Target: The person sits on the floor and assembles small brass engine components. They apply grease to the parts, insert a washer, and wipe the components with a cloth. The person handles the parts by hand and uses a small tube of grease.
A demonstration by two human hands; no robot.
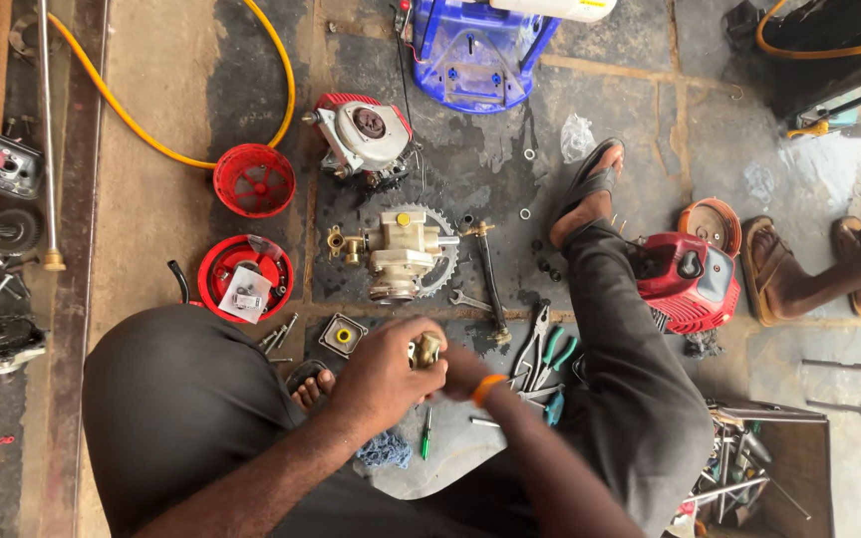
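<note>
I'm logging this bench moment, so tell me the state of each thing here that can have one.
left hand: closed around the small brass part
right hand: gripping the same part from the other side
small brass part: held off the floor between both hands
pump body: lying on the floor, gear exposed
red engine: on its side by the knee
pliers: lying on the floor, unheld
red round cover: detached, open side up

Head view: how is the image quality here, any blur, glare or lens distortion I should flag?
Head view: even, soft daylight, no hard shadows; the floor at far right looks washed out; the left hand and right hand around the small brass part are slightly soft; wide-angle bending shows at the left-edge metal rod.
</note>
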